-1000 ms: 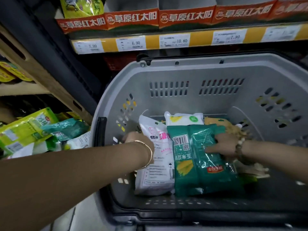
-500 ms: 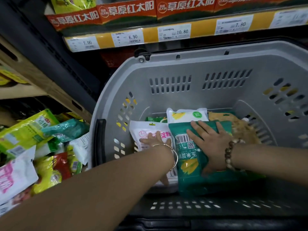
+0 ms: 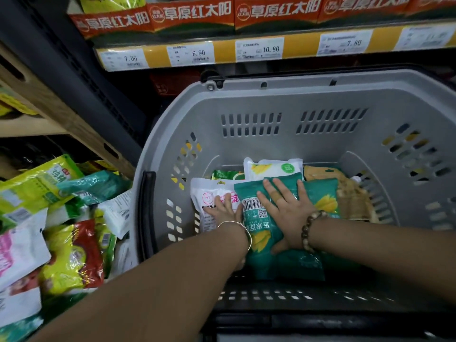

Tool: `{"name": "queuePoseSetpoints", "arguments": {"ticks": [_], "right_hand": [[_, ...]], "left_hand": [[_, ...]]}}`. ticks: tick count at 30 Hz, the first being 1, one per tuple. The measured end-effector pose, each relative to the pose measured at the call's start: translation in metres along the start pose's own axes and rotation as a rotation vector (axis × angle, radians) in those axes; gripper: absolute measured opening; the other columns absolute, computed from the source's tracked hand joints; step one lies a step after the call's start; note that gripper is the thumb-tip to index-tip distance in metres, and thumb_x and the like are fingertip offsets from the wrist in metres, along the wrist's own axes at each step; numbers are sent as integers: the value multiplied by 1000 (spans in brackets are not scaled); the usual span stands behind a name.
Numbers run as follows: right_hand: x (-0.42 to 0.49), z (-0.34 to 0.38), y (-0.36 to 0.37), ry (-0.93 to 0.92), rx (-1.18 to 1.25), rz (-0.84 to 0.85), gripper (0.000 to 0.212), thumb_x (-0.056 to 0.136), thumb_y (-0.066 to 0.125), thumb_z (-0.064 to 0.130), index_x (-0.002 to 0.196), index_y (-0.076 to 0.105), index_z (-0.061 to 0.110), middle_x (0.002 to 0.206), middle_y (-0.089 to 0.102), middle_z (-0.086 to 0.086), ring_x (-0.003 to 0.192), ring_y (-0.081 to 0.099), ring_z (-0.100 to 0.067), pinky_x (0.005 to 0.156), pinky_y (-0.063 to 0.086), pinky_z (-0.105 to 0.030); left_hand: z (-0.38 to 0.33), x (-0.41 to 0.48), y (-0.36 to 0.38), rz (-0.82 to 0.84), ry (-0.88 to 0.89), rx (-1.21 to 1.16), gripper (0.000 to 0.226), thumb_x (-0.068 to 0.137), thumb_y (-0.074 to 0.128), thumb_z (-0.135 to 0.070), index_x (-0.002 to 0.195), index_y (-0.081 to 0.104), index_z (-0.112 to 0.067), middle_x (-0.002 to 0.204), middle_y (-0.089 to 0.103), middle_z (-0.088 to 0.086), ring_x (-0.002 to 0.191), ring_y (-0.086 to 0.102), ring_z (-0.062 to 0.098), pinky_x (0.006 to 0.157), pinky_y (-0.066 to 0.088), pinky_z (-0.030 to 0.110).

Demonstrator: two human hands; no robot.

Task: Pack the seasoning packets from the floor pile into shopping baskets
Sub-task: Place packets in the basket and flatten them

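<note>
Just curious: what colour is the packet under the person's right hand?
Teal green plastic packet, yellow corn print; head view.

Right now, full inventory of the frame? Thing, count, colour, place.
basket: one, grey, centre, below the shelf.
teal packets: at least two, teal, basket middle.
white packet: one, white with pink print, basket left.
white-yellow packet: one, basket back.
tan packet: one, basket right.
floor pile: many packets, yellow, green, white, red, left of basket.
price tags: five, white, yellow shelf edge.
red cartons: several, top shelf.
left hand: flat on white packet.
right hand: flat on teal packets.
</note>
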State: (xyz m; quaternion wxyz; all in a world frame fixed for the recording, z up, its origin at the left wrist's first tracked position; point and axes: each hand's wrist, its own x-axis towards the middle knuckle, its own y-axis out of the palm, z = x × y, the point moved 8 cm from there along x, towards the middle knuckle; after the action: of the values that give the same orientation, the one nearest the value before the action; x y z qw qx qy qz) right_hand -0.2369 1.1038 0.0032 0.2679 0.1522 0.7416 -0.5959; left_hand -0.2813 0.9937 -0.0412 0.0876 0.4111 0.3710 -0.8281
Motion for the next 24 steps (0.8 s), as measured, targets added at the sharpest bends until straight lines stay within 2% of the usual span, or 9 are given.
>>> {"name": "queuePoseSetpoints", "arguments": {"ticks": [3, 6, 8, 10, 12, 15, 18, 21, 24], "right_hand": [[0, -1, -2, -5, -4, 64, 131, 61, 55, 82, 145, -24, 20, 148, -38, -7, 138, -30, -29, 108, -10, -65], [-4, -4, -10, -28, 6, 113, 124, 67, 58, 76, 147, -20, 22, 151, -33, -6, 141, -26, -27, 111, -6, -62], [-8, -8, -19, -36, 52, 123, 113, 74, 56, 71, 148, -15, 24, 154, -26, -6, 144, -18, -25, 114, -2, -55], [-17, -13, -31, -15, 128, 107, 102, 80, 51, 69, 150, -9, 25, 157, -17, -7, 146, -7, -24, 116, 2, -47], [-30, -18, -49, 14, 180, 70, 96, 83, 48, 67, 150, -5, 24, 158, -9, -7, 146, 2, -24, 117, 6, -43], [-52, -20, -84, 40, 233, -55, 87, 87, 47, 61, 151, 0, 24, 159, 3, -3, 144, 15, -20, 115, 18, -33], [-76, -10, -125, 56, 345, -249, 77, 88, 49, 57, 149, 11, 29, 154, 22, 4, 135, 33, -14, 104, 32, -25], [-97, 20, -165, 20, 421, -402, 70, 87, 50, 54, 147, 20, 31, 148, 31, 7, 128, 40, -13, 98, 37, -25], [-109, 67, -200, -73, 453, -506, 65, 87, 51, 52, 144, 27, 32, 144, 36, 9, 126, 42, -13, 98, 40, -28]], "left_hand": [[6, -11, -10, 42, 39, -91, 76, 98, 41, -41, 149, -12, -18, 155, -19, 16, 143, -5, 40, 107, 15, 62], [8, -37, -24, 72, 127, 36, 86, 93, 48, -47, 150, -6, -12, 157, -8, 16, 143, 6, 40, 111, 21, 58], [9, -62, -35, 48, 210, 134, 88, 87, 57, -51, 150, 11, -9, 156, 13, 14, 139, 24, 38, 107, 30, 53], [17, -84, -49, -47, 267, 90, 71, 88, 58, -48, 142, 34, -10, 145, 39, 11, 129, 42, 33, 99, 39, 46], [31, -106, -66, -174, 300, -18, 55, 90, 56, -45, 133, 46, -12, 132, 50, 10, 119, 50, 31, 93, 42, 41], [59, -142, -89, -398, 346, -222, 49, 92, 49, -45, 129, 46, -13, 129, 49, 9, 117, 50, 29, 91, 42, 36], [99, -181, -94, -614, 372, -432, 51, 93, 45, -46, 136, 39, -20, 137, 44, 2, 123, 46, 23, 97, 42, 34], [144, -215, -74, -753, 360, -574, 56, 93, 44, -48, 143, 30, -28, 146, 36, -7, 131, 38, 15, 102, 36, 27], [188, -241, -39, -841, 278, -660, 57, 92, 45, -51, 143, 31, -30, 145, 37, -10, 129, 40, 13, 102, 35, 24]]}}
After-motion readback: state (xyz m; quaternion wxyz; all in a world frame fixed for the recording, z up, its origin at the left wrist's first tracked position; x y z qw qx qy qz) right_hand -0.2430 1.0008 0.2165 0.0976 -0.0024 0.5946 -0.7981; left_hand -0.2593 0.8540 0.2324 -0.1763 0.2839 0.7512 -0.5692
